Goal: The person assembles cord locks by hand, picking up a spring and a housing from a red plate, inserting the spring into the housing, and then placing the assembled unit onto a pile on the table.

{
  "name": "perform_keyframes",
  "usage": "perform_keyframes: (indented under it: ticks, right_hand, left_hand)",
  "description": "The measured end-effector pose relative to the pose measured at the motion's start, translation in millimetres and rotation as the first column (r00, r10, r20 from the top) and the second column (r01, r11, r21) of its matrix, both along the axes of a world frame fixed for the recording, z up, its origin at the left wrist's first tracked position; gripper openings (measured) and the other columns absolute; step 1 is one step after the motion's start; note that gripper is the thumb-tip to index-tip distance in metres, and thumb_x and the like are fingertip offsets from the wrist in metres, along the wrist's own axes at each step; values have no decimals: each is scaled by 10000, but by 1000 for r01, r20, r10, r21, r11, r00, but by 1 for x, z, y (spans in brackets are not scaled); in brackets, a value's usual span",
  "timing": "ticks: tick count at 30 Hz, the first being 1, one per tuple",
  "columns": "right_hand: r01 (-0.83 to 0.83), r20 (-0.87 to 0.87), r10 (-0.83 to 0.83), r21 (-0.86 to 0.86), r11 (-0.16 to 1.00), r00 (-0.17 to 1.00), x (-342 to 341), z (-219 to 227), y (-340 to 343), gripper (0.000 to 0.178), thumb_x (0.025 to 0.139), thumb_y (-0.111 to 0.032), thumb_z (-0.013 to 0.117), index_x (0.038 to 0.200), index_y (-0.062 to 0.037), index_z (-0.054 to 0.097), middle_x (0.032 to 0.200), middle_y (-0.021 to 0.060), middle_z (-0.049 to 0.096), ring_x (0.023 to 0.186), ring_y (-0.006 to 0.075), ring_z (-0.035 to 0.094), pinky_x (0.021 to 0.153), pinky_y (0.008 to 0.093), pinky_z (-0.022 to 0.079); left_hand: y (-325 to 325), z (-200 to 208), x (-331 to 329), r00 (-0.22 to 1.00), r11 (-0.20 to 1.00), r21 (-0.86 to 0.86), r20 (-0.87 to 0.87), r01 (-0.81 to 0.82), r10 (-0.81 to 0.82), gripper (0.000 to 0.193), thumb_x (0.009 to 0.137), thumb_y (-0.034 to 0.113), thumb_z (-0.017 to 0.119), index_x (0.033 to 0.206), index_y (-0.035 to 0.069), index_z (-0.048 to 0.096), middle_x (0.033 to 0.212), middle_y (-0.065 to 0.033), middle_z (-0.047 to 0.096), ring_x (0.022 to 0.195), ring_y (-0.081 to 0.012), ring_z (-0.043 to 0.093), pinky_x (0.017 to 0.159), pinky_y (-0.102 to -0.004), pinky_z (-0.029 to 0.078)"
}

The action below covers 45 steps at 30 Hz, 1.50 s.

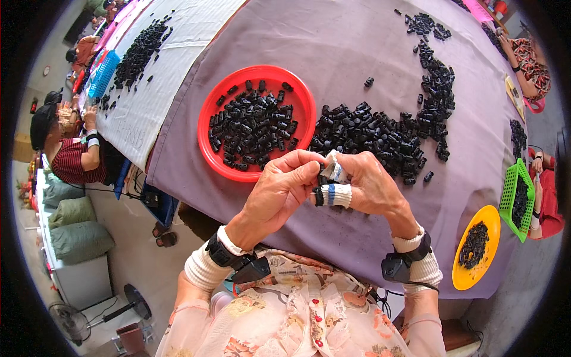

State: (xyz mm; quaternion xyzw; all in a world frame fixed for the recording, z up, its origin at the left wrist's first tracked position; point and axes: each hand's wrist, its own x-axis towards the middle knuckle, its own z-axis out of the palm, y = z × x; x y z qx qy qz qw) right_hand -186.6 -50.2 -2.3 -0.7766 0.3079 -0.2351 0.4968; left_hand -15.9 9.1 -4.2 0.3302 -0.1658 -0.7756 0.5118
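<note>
My left hand [279,187] and my right hand [369,184] meet above the near edge of a purple-covered table [357,41]. Both pinch together at a small black plastic part [322,167] held between the fingertips. Cloth finger guards with blue and black stripes [336,194] cover my right fingers. A red round tray [208,128] holding several small black parts lies just beyond my left hand. A long heap of loose black parts [380,134] is spread on the cloth beyond my right hand.
An orange dish [467,276] of black bits and a green basket [510,190] sit at the right edge. Other people work at the left [68,154] and right [532,62]. A white-covered table [166,53] with more black parts stands at the left.
</note>
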Motion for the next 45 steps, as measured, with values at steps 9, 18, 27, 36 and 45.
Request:
perform_keyframes:
  ticks: [9,18,27,36,45]
  right_hand:
    - [18,21,-18,13,1000,1000,2,7,-1,439,656,-364,750,731,2,520,548,130,517,461,250,490,480,326,411]
    - [-19,16,18,55,998,1000,2,2,-1,402,660,-314,744,714,16,521,521,135,463,443,214,433,466,333,388]
    - [-26,35,25,44,999,999,2,4,2,357,681,-284,727,716,6,522,519,114,452,447,186,409,459,320,375]
    - [-9,31,7,71,997,1000,3,2,0,402,654,-324,742,726,-2,513,521,106,456,457,193,404,469,323,384]
    - [-45,12,45,55,997,999,2,1,1,380,661,-307,739,742,3,534,526,114,475,451,190,420,470,320,385]
  left_hand:
    - [0,1,3,1000,1000,22,-14,-22,22,102,882,91,570,962,32,593,841,-16,602,719,-69,549,681,-222,468]
    - [-1,0,4,1000,1000,13,16,-5,5,96,870,87,586,950,34,594,851,-17,604,727,-65,551,681,-225,469]
    - [-2,1,5,999,1000,-11,33,-7,7,89,866,84,589,941,36,593,837,-15,608,719,-66,555,682,-222,473]
    - [0,1,5,1000,1000,-4,-12,-5,5,79,869,79,581,936,38,589,854,-19,611,748,-73,564,714,-235,479]
    - [-1,-2,6,1000,1000,-6,12,6,-6,83,870,82,581,938,34,590,864,-25,608,752,-73,558,717,-235,477]
